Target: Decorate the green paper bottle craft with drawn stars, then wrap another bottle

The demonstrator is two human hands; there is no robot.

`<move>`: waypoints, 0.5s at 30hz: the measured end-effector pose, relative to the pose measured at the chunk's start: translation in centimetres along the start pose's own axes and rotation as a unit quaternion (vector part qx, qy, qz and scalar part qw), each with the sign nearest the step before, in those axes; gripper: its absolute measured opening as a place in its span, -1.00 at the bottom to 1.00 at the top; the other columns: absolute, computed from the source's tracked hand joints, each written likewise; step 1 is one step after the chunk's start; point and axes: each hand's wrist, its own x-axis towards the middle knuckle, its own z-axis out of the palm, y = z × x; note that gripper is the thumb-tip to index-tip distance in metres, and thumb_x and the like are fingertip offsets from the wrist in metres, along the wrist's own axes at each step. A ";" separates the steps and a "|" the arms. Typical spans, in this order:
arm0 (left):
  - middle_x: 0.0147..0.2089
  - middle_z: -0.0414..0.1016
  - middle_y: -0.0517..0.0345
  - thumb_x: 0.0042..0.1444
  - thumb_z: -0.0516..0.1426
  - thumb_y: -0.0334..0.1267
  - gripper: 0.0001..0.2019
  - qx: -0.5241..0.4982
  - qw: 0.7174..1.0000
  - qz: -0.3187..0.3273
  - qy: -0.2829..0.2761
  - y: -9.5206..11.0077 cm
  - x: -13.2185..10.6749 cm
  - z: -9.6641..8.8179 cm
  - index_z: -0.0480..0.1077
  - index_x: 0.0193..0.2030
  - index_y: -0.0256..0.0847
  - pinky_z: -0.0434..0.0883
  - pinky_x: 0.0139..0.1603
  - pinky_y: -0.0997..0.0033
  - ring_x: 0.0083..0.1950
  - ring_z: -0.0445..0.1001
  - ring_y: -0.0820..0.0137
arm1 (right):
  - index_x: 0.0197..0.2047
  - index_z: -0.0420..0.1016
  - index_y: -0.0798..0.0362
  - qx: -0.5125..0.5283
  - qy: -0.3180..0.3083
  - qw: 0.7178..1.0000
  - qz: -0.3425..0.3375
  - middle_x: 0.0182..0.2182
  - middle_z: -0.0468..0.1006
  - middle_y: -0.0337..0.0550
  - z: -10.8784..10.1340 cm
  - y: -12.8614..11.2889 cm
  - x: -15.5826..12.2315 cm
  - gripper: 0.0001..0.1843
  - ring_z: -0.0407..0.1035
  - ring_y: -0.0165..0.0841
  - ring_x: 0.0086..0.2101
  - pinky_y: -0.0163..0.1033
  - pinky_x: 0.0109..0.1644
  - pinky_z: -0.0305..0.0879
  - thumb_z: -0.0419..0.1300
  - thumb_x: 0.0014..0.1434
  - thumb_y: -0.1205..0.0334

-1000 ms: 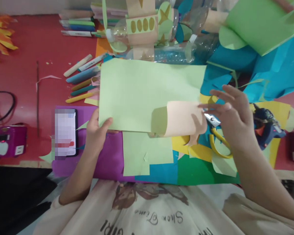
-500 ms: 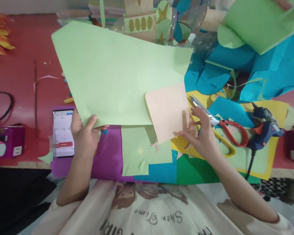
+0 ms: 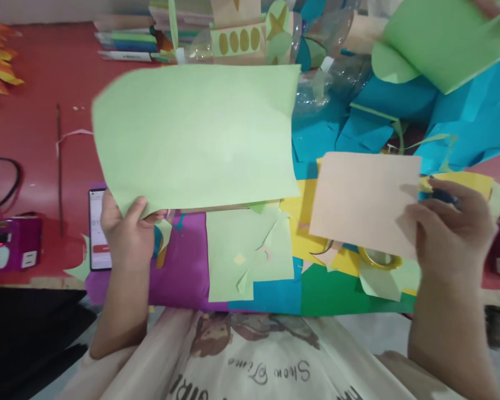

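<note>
My left hand [image 3: 127, 228] pinches the lower left corner of a large light green paper sheet [image 3: 195, 133], held up above the work surface. My right hand [image 3: 454, 233] grips the right edge of a smaller peach paper sheet [image 3: 358, 203], held apart from the green one. Under the peach sheet, a yellow scissors handle [image 3: 379, 260] shows in part. Below both sheets lie purple, blue, green and yellow papers with light green offcuts [image 3: 245, 250].
A phone [image 3: 98, 233] lies beside my left hand on purple paper. A purple power box [image 3: 10, 241] with a cable sits at far left. Decorated plastic bottles [image 3: 241, 41], markers and blue and green sheets crowd the back. A glue gun is partly hidden behind my right hand.
The peach sheet has come away from the green one and moved right in my right hand. My left hand has shifted the green sheet left and levelled it.
</note>
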 end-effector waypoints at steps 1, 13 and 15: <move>-0.12 0.59 0.51 -0.02 0.21 -0.29 -0.70 0.011 1.000 -0.001 0.002 0.0 0.0 -0.2 0.43 -0.10 0.06 0.44 -0.48 0.60 -0.45 0.50 0.64 | -0.23 0.57 -0.06 -0.022 0.025 0.999 -0.015 -0.61 0.43 -0.29 -0.7 0.5 0.5 -0.60 0.13 -0.47 -0.67 -0.26 -0.58 0.01 0.37 -0.23 0.37; -0.27 0.57 0.35 -0.06 0.27 -0.24 -0.71 -0.026 0.992 -0.089 -0.087 -1.1 -3.9 1.9 0.41 -0.15 -0.03 0.54 -0.55 0.55 -0.49 0.49 0.53 | 0.45 -0.16 -0.30 -0.298 -0.238 0.798 -0.466 0.41 0.05 -0.01 2.7 0.2 -4.3 -0.04 0.00 0.18 0.35 0.37 0.31 0.13 0.28 0.15 0.28; -0.22 0.57 0.30 -0.04 0.27 -0.21 -0.69 -0.004 0.988 -0.117 -0.103 -1.9 -4.5 1.8 0.39 -0.12 -0.03 0.52 -0.56 0.53 -0.44 0.52 0.48 | 0.45 -0.14 -0.30 -0.296 -0.294 0.776 -0.474 0.38 0.14 -0.04 3.7 0.2 -5.2 -0.12 0.02 0.13 0.35 0.37 0.29 0.16 0.21 0.20 0.32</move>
